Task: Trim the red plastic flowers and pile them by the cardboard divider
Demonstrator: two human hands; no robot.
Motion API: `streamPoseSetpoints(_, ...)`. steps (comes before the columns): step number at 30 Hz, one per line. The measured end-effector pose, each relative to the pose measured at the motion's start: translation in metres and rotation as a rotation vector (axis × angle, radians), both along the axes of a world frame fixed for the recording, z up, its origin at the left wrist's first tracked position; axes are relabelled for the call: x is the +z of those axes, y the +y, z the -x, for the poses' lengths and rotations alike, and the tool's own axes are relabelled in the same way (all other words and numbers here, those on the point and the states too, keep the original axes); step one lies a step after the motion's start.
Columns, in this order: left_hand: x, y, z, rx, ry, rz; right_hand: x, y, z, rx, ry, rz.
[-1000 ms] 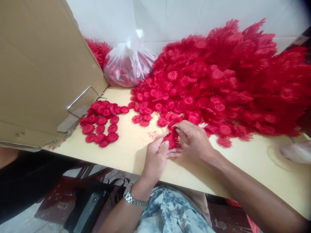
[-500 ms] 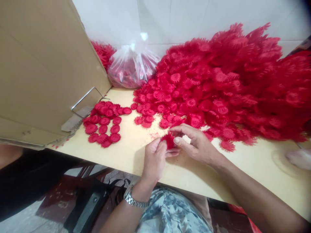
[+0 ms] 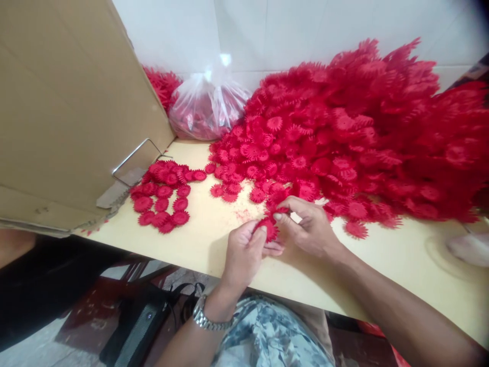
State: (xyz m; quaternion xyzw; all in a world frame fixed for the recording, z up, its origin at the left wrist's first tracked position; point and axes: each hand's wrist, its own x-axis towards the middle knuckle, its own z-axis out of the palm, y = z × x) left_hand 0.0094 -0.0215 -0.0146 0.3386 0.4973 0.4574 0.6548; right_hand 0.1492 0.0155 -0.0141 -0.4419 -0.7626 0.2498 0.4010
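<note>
My left hand point(image 3: 248, 247), with a metal watch on its wrist, is closed on a red flower-shaped piece point(image 3: 270, 230) with a notched edge, the thumb pressed on top. My right hand point(image 3: 307, 224) pinches a second, smaller-looking red piece point(image 3: 281, 210) between thumb and forefinger, just above the first. Whether the two pieces touch is hard to make out. Behind both hands rises a big heap of red notched flower pieces point(image 3: 328, 137). To the left lie several more flower pieces in a looped row point(image 3: 162, 204).
A tall cardboard box point(image 3: 76, 112) stands at the left, with a bent metal wire point(image 3: 132, 155) by its lower edge. A knotted clear bag point(image 3: 208, 112) of red pieces leans by the white wall. At the table's point(image 3: 221, 275) right edge is a blurred pale object point(image 3: 468, 250).
My right hand has drawn slightly right and away from my left, and a red piece now shows in its pinch. The piece in my left hand has tilted, showing its notched edge.
</note>
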Motion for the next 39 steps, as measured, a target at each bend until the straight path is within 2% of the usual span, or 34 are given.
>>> streamPoseSetpoints(3, 0.001, -0.003, 0.002, 0.009, 0.008, 0.018, 0.001, 0.003, -0.005, -0.061, 0.125, 0.141)
streamPoseSetpoints(6, 0.002, -0.004, 0.005, 0.05, 0.025, 0.033, 0.001, 0.009, -0.013, -0.158, 0.321, 0.21)
streamPoseSetpoints(11, 0.006, 0.001, 0.007, 0.065, -0.039, 0.021, 0.001, 0.013, -0.014, -0.029, 0.434, 0.344)
streamPoseSetpoints(16, 0.008, 0.006, 0.014, 0.121, -0.143, 0.064, -0.001, 0.011, -0.01, -0.018, 0.481, 0.469)
streamPoseSetpoints(19, 0.008, 0.006, 0.015, 0.098, -0.193, 0.042, -0.002, 0.008, -0.009, 0.007, 0.39, 0.448)
streamPoseSetpoints(22, 0.007, 0.007, 0.011, 0.065, -0.128, -0.015, 0.0, 0.004, -0.006, 0.01, 0.237, 0.369)
streamPoseSetpoints(26, 0.005, 0.013, 0.003, 0.008, -0.047, -0.034, 0.003, 0.002, -0.002, 0.035, 0.029, 0.136)
streamPoseSetpoints(29, 0.004, 0.015, 0.0, 0.053, -0.032, -0.039, 0.003, 0.002, 0.001, 0.115, -0.028, 0.009)
streamPoseSetpoints(31, 0.004, 0.016, 0.001, 0.085, -0.045, -0.021, 0.004, 0.002, 0.001, 0.174, 0.029, 0.072)
streamPoseSetpoints(33, 0.006, 0.017, 0.005, 0.121, -0.076, 0.008, 0.006, 0.001, -0.001, 0.187, 0.158, 0.204)
streamPoseSetpoints(36, 0.011, 0.023, 0.012, 0.252, -0.117, 0.009, 0.01, 0.003, -0.01, 0.06, 0.33, 0.267)
streamPoseSetpoints(38, 0.015, 0.033, 0.013, 0.288, -0.091, -0.035, 0.014, 0.009, -0.018, -0.066, 0.305, 0.184)
streamPoseSetpoints(39, 0.016, 0.04, 0.011, 0.252, -0.051, -0.064, 0.015, 0.014, -0.022, -0.124, 0.239, 0.121)
